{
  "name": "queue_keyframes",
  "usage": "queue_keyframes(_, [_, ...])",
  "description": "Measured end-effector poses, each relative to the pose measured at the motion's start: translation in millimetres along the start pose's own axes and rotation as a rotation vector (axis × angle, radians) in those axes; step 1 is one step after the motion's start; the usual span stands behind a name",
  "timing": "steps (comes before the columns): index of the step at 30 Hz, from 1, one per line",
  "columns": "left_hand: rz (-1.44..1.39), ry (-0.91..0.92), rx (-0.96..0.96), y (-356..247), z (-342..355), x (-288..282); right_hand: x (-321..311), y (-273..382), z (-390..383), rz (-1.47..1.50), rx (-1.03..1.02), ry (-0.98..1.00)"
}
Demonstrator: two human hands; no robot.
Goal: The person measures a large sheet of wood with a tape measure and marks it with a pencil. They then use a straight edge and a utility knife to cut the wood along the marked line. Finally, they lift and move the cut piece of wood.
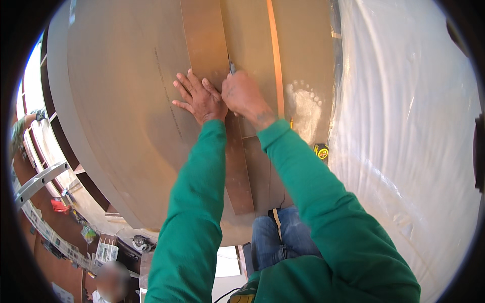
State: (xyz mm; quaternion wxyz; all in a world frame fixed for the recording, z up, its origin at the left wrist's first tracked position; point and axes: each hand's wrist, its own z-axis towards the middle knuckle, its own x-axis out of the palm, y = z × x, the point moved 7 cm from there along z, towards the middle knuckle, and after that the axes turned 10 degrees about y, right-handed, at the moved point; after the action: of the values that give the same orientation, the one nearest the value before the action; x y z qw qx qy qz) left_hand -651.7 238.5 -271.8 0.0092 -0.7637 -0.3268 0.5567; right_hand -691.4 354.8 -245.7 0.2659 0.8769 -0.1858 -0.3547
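The strip (207, 35), long and brown, runs from just left of twelve o'clock down the middle and ends near six, lying on a big brown sheet (126, 76). The left hand (202, 98) is open and pressed down across the strip's left edge, its thumb over the strip and its fingers splayed toward ten and eleven. The right hand (246, 96) is closed around a slim grey tool (232, 67), which sticks out of the fist toward eleven at the strip's right edge; what its tip does is too small to tell. The hands are side by side near the centre.

At one o'clock from the right hand a narrow orange band (277, 55) runs up the sheet. At three is a pale footprint (305, 108); at four, a pencil (291, 123) and, beyond it, a yellow and black tape measure (321, 151) near the sheet's right edge. Clear plastic (404, 126) hangs in folds from one round to five.

Toward six are the wearer's jeans (262, 240), between green sleeves (192, 202). At seven are a saw (141, 243) and another person's blurred head (112, 278); at eight, a ladder (40, 184); at nine, a co-worker's gloved hand (39, 115).
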Motion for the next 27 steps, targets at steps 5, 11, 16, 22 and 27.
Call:
queue_keyframes(5, [0.003, -0.031, 0.020, -4, -2, -2, 35, -12, -82, 0.216, 0.293, -0.101])
queue_keyframes(11, [-0.005, -0.059, 0.047, -1, -3, 0, 86, -24, -146, 0.298, 0.359, -0.026])
queue_keyframes(16, [-0.017, -0.077, 0.068, -1, -4, 3, 106, -27, -174, 0.298, 0.402, 0.016])
queue_keyframes(22, [-0.005, -0.123, 0.084, 2, -5, 1, 124, -31, -200, 0.310, 0.459, 0.105])
queue_keyframes(27, [-0.005, -0.124, 0.074, 0, -3, 2, 128, -35, -200, 0.321, 0.372, 0.043])
